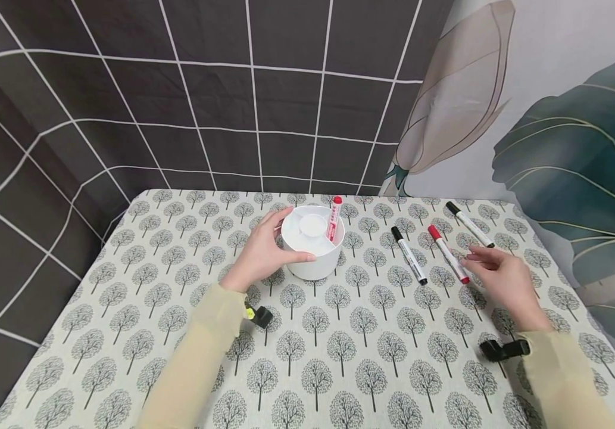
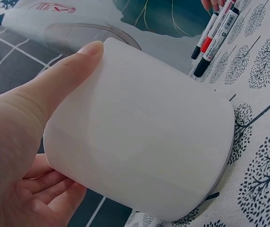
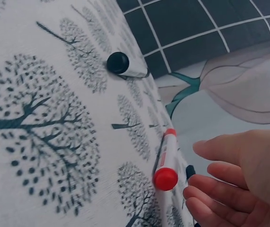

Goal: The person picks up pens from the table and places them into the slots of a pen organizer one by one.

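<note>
A white round pen holder (image 1: 315,262) stands on the table, a red marker (image 1: 334,219) upright in its right-hand compartment. My left hand (image 1: 264,247) grips the holder from the left, thumb over the near rim and fingers round the far side. In the left wrist view, the holder's smooth wall (image 2: 139,127) fills the middle. My right hand (image 1: 505,283) hovers with loosely bent fingers just right of a second red marker (image 1: 449,255) lying on the cloth. Nothing shows between its thumb and fingers in the right wrist view, where the red-ended marker (image 3: 168,161) lies beside the fingertips.
One black-capped marker (image 1: 410,256) lies left of the lying red one; another black-capped marker (image 1: 470,224) lies farther back on its right. A tree-patterned cloth (image 1: 286,357) covers the table. Behind it hang a dark grid-patterned curtain (image 1: 221,95) and a leaf-printed one (image 1: 570,77).
</note>
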`<state>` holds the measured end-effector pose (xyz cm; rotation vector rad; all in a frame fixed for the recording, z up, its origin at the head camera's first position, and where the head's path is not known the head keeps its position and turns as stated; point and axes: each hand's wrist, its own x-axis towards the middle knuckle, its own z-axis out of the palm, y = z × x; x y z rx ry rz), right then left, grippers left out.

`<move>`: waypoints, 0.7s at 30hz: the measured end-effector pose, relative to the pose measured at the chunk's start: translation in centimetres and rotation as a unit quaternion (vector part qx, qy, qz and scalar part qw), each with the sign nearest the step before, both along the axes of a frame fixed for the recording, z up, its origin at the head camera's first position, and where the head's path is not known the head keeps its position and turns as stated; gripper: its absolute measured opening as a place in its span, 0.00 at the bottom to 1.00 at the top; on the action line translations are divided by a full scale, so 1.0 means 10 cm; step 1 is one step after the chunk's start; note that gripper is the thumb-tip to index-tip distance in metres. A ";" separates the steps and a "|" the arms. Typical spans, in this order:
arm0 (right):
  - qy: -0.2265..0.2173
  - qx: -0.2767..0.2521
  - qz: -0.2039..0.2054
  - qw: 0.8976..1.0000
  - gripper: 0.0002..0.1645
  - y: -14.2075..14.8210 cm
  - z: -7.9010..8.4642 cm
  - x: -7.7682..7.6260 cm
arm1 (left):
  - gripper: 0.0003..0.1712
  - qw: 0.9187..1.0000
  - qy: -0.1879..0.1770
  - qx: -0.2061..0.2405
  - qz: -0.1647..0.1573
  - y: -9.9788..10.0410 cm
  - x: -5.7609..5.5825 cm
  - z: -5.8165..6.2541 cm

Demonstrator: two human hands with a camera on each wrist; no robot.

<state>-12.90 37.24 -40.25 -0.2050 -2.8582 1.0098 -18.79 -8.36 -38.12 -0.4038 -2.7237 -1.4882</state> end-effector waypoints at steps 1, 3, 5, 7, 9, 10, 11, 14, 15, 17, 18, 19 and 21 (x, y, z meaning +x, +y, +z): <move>0.000 -0.001 0.002 1.000 0.34 0.01 -0.01 0.00 | 0.65 1.000 -0.001 -0.001 0.001 0.00 0.00 0.00; 0.005 0.000 0.006 1.000 0.33 0.01 -0.03 0.01 | 0.65 1.000 -0.002 -0.004 0.003 0.00 0.00 0.00; 0.010 0.001 0.011 1.000 0.32 0.02 -0.05 0.01 | 0.65 1.000 -0.005 -0.007 0.004 0.00 -0.01 -0.01; 0.019 0.001 0.017 1.000 0.31 0.02 -0.07 0.02 | 0.65 1.000 -0.007 -0.007 0.004 0.00 -0.01 -0.01; 0.025 -0.002 0.020 0.999 0.29 0.01 -0.09 0.03 | 0.65 1.000 -0.008 -0.003 0.001 0.00 -0.02 -0.01; 0.025 -0.005 0.021 0.999 0.29 0.00 -0.10 0.03 | 0.65 1.000 -0.008 -0.003 0.001 0.00 -0.02 -0.01; 0.024 -0.009 0.021 0.999 0.29 0.00 -0.10 0.03 | 0.65 1.000 -0.008 -0.002 0.000 0.00 -0.02 -0.01; 0.018 -0.009 0.020 1.000 0.29 -0.02 -0.13 0.02 | 0.65 1.000 -0.008 0.003 -0.001 0.00 -0.03 -0.01; 0.014 -0.007 0.019 1.000 0.30 -0.02 -0.13 0.02 | 0.65 1.000 -0.008 0.002 -0.001 0.00 -0.03 -0.01; 0.010 -0.002 0.019 1.000 0.31 -0.03 -0.15 0.02 | 0.65 1.000 -0.009 0.006 -0.002 0.00 -0.03 -0.02; 0.010 0.003 0.020 1.000 0.31 -0.04 -0.15 0.02 | 0.65 1.000 -0.009 0.008 -0.002 0.00 -0.02 -0.02; 0.010 0.005 0.020 1.000 0.31 -0.04 -0.16 0.01 | 0.65 1.000 -0.009 0.009 -0.003 0.00 -0.03 -0.02; 0.008 0.010 0.018 1.000 0.31 -0.04 -0.17 0.00 | 0.65 1.000 -0.008 0.011 -0.004 0.00 -0.03 -0.02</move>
